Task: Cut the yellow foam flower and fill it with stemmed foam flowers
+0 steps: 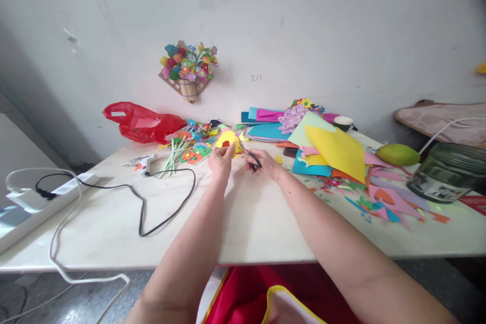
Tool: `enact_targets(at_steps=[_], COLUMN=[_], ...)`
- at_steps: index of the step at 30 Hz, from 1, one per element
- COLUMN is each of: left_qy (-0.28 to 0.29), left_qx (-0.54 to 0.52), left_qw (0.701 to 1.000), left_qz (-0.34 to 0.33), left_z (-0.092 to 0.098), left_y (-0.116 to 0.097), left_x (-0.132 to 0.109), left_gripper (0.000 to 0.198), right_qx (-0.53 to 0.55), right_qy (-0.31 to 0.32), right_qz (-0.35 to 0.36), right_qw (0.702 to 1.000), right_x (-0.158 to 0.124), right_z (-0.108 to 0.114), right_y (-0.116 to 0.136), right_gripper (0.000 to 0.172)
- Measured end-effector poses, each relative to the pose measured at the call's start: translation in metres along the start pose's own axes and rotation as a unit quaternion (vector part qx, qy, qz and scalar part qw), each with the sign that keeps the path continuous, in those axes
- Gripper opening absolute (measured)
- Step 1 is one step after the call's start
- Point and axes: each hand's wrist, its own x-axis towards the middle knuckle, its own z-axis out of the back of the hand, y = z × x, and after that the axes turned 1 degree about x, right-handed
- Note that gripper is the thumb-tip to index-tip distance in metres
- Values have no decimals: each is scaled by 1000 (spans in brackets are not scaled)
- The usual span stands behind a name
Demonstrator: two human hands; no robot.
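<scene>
Near the middle of the table, my left hand (pixel 221 162) pinches a yellow flower cutout (pixel 227 138) that has a dark red patch on it. My right hand (pixel 262 161) is closed around the dark handles of a pair of scissors (pixel 253 158). The blades point up and left, close to the flower's right edge; whether they touch it I cannot tell. Just left of my hands lie orange and green flower cutouts (pixel 192 156) and a bundle of pale green stems (pixel 172 154). Part of the flower is hidden behind my left fingers.
A glue gun (pixel 146 164) with a looping black cord lies left, beside a power strip (pixel 49 207). A red plastic bag (pixel 146 124) sits at the back. Coloured sheets (pixel 336 149), scraps (pixel 383 207), a green mango (pixel 398 154) and a glass jar (pixel 446 172) occupy the right.
</scene>
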Motion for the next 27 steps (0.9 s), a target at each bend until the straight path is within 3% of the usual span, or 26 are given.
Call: enact_targets(at_steps=[12,27], left_qy=[31,27], left_qx=[-47,-64], left_qw=[998,997], left_qz=[16,37], left_z=[1,0], left_y=[1,-3], left_x=[4,0], left_gripper=[36,36], right_qx=[1,0], right_qy=[-2,-18], right_qz=[-15,2], right_qw=[1000,1000], right_x=[-2,-1], right_z=[5,-1], right_y=[1,1], right_gripper=[33,36])
